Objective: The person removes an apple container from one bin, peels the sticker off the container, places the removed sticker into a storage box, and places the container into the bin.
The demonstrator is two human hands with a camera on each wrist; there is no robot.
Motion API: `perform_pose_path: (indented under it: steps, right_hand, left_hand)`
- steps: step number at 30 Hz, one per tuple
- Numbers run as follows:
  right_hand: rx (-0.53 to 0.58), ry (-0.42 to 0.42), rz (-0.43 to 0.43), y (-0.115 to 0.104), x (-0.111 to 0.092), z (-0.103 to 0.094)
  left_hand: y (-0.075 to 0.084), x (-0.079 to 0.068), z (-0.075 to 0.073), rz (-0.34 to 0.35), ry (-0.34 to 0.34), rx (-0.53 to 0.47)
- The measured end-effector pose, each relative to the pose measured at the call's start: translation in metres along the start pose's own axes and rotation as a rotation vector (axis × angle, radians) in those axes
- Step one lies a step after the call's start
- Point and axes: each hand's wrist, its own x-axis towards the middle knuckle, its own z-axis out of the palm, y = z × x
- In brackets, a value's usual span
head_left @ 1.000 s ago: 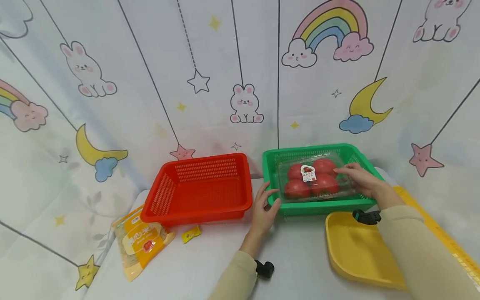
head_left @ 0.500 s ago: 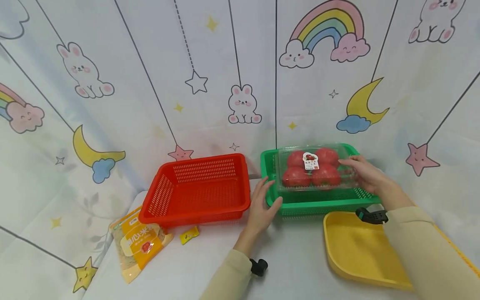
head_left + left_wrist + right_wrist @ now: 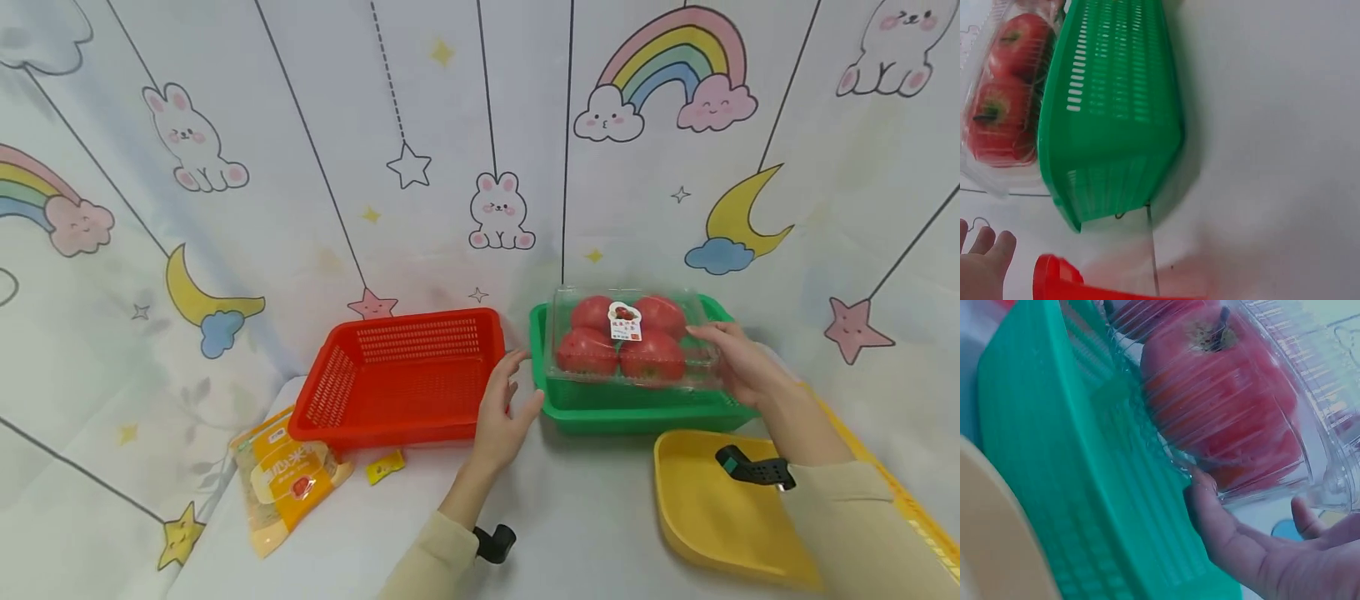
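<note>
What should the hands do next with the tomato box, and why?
Probably bring the left hand under the left end of the tomato box: only the right hand grips it, at its right end over the green basket, and the left hand is apart from it.

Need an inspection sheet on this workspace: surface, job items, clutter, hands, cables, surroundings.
Surface: white tabletop.
Job items: clear plastic pack of four red fruits, probably tomatoes, held over the green basket; rim contact unclear.
Clutter: red basket left of the green one; orange snack bag and small yellow packet by its near side; yellow tray at right, partly behind the forearm.
Hands: right hand grips the pack's right end; left hand holds nothing, fingers apart, between the baskets.
Cables: nothing seen.
Surroundings: cartoon-print backdrop.
</note>
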Motion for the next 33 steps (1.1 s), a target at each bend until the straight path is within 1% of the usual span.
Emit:
perform_pose_path:
  steps: [3,10,13,17,19,21,27,33]
  right_hand:
    - [0.021,0.007,-0.005,0.003,-0.008,0.011]
    - [0.028,0.011,-0.043,0.0,-0.027,0.042]
    - [0.014,0.008,-0.064,0.0,-0.035,0.055]
    - [-0.011,0.022,-0.07,0.005,-0.048,0.072]
    - [-0.02,0.038,-0.065,0.009,-0.055,0.081]
    - [-0.028,0.053,-0.06,0.015,-0.063,0.089]
    - [-0.004,0.053,-0.034,0.029,-0.079,0.112]
    - [0.027,0.05,-0.033,0.039,-0.092,0.128]
  left_hand:
    - [0.002,-0.004,-0.011,-0.016,0.018,-0.032]
    - [0.006,-0.017,-0.028,-0.13,0.071,-0.12]
    - [0.009,-0.02,-0.035,-0.15,0.065,-0.134]
    - [0.015,-0.024,-0.044,-0.173,0.026,-0.171]
    - [0.017,-0.028,-0.048,-0.195,0.011,-0.198]
    - [0.02,-0.034,-0.052,-0.216,0.01,-0.213]
    - [0.022,-0.058,-0.066,-0.272,0.02,-0.185]
    - [0.022,-0.08,-0.071,-0.307,0.026,-0.205]
